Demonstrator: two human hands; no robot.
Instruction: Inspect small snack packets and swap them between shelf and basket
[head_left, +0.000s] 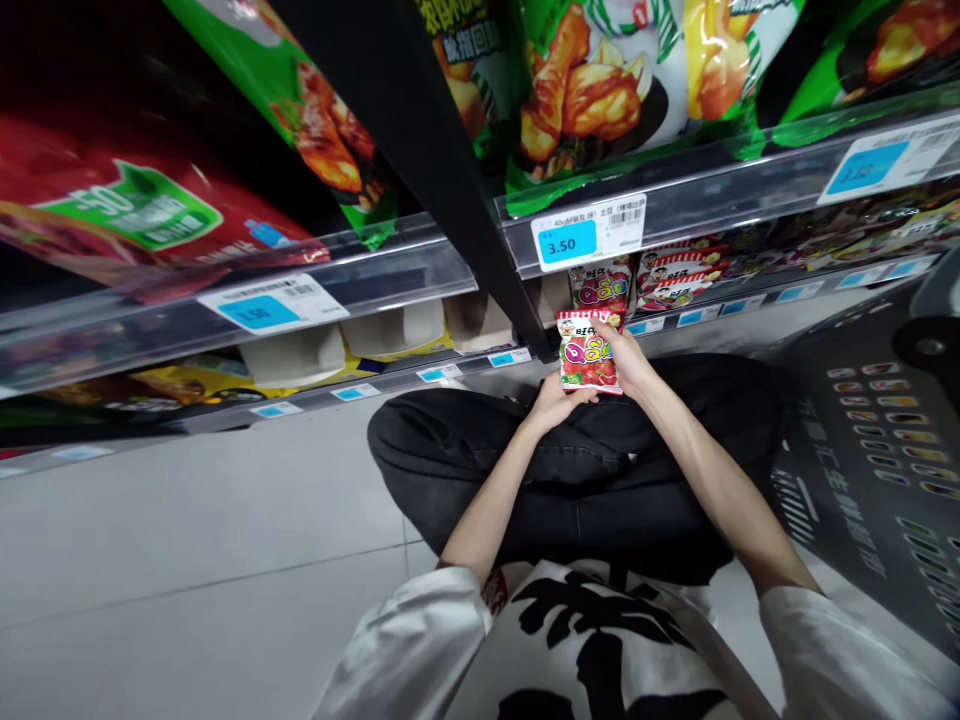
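Note:
I crouch in front of a shop shelf. Both hands hold one small red candy packet (589,352) with "QQ" lettering, upright, just in front of the lowest shelves. My left hand (553,402) grips its lower left edge from below. My right hand (626,358) wraps its right side, fingers curled over the top corner. More packets of the same kind (604,285) stand on the shelf right behind it.
Shelves with price tags (589,235) carry green snack bags (592,90) above and red bags (112,210) at left. A black upright divider (450,180) splits the shelving. A dark plastic basket (877,470) stands at right. Grey floor tiles (187,540) lie at left.

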